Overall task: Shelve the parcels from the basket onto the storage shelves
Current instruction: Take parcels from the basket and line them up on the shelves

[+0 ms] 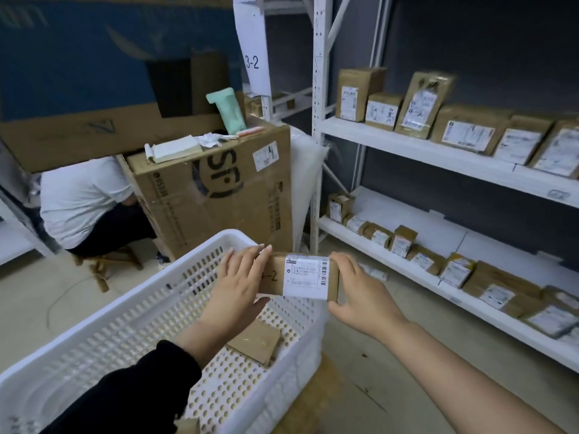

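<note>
Evidently mid-transfer: the held parcel [300, 274], small and brown, was in the air above the far right corner of the white basket [94, 349], clear of its rim. The left hand [238, 277] gripped its left end, fingers [247, 255] curled over the top edge and thumb underneath. The right hand [357, 292] gripped the right end, thumb under the lower corner. The printed label faced the camera. Beside it was a handwritten mark ending in "-2", its first character partly covered by the left hand.

The step in hand appeared to be reading that mark to choose a bay. To do it well, the left hand should probably slide off the writing so that the whole code shows, and the code be matched to a shelf before the carry begins. A leaning parcel [419, 111] on the upper shelf [407, 148] bore handwriting of a similar kind, whereas the hanging sign [252, 62] on the neighbouring upright read "3-2". Setting the parcel down at the shelf's front edge, label outward like its neighbours, would keep it readable.

Contents: the basket held one flat parcel [255, 339] on its floor near the right edge, and the part under the left forearm was hidden. The upper shelf carried a row of labelled parcels along its front edge, the lower shelf [407, 261] a longer row of smaller ones
</note>
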